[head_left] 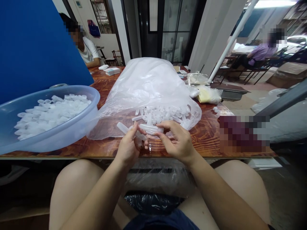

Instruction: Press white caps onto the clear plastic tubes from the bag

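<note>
Above the near edge of the table, my left hand (130, 142) and my right hand (178, 140) are closed on opposite ends of one translucent plastic tube (150, 129), which lies level between them. Another whitish tube (122, 127) sticks out past the left thumb; whether that hand grips it is unclear. Something clear, partly hidden by the fingers, shows under the left hand. Just beyond my hands, a pile of small translucent tubes (158, 115) spills from the mouth of a large clear plastic bag (153, 80).
At the left stands a blue basin (93, 95) heaped with similar white tubes (55, 111), below a blue panel (40, 41). Bagged items (208, 94) and a dark tray (232, 92) sit at the right. One person (90, 51) is at the far left, another (261, 52) at the far right.
</note>
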Demonstrator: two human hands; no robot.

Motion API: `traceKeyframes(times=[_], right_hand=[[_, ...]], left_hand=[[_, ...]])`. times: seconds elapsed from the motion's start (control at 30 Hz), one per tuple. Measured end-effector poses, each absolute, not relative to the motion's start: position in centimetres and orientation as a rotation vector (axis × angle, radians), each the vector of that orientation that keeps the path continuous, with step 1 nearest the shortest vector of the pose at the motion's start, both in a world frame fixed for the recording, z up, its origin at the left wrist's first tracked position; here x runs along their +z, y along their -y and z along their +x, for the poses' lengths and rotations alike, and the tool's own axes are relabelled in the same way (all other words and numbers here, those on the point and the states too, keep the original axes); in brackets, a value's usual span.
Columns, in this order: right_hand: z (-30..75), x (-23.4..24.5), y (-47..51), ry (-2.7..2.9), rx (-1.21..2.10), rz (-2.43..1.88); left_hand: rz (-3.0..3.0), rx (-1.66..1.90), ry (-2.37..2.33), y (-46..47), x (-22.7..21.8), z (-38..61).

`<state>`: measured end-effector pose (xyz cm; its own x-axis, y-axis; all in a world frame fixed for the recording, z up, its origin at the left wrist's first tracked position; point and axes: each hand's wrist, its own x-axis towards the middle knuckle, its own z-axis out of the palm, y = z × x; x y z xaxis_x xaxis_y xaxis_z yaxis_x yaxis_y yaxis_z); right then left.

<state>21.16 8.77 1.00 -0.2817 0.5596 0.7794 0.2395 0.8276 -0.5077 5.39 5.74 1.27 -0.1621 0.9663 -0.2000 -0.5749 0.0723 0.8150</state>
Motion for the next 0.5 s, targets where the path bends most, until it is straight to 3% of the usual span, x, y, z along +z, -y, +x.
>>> traceKeyframes(times=[0.23, 0.37, 0.5], right_hand=[[22.6, 0.6, -8.5, 2.113, 0.107, -0.351], [22.3, 0.5, -8.0, 2.107, 0.066, -0.362], [21.5, 1.2, -7.2, 1.963, 0.26, -0.516]], left_hand=[[0.584, 0.976, -0.865, -5.2, 2.2, 3.1], [0.659, 0.95, -0.794, -5.2, 1.9, 2.4], [0.82, 1.149, -0.89, -4.8, 1.5, 2.5]])
